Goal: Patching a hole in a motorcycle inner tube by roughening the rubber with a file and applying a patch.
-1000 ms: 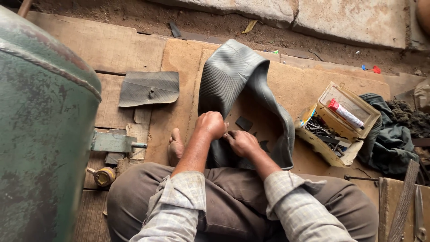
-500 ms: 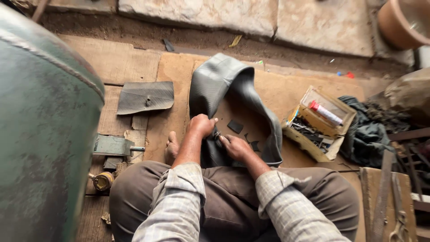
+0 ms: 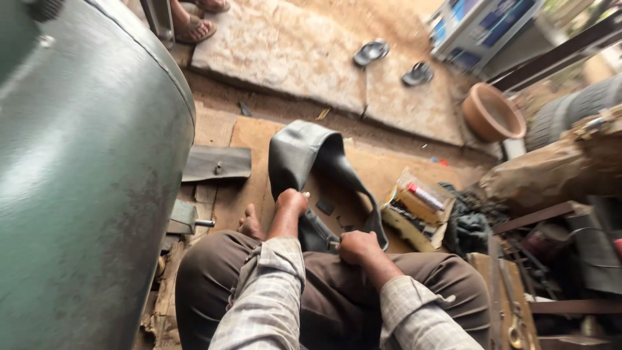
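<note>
— What have you got hold of there?

— A black rubber inner tube (image 3: 304, 155), lying folded on the cardboard (image 3: 249, 139) on the floor in front of my knees. My left hand (image 3: 291, 201) is closed on one edge of it, and my right hand (image 3: 356, 246) is shut around the lower fold, close to my lap. There may be a small tool in the right fist; I cannot tell from here.

— How does it handle?

— Soft and floppy, I judge. It sags and drapes over itself, with no stiffness to hold a shape. Light enough to lift with one hand, and the rubber looks dull and grippy rather than slick, so it should not slide out of the fingers (image 3: 303, 194).

— Where is best to take it?

— By a pinched fold of the wall, both hands near each other, so the stretch between them stays taut and flat. Held far apart, the middle would just slump.

— Anything close by?

— A flat scrap of rubber (image 3: 217, 163) to the left of the cardboard, a small box of bits (image 3: 418, 204) to the right, and a big green tank (image 3: 84, 162) at my left side.
</note>
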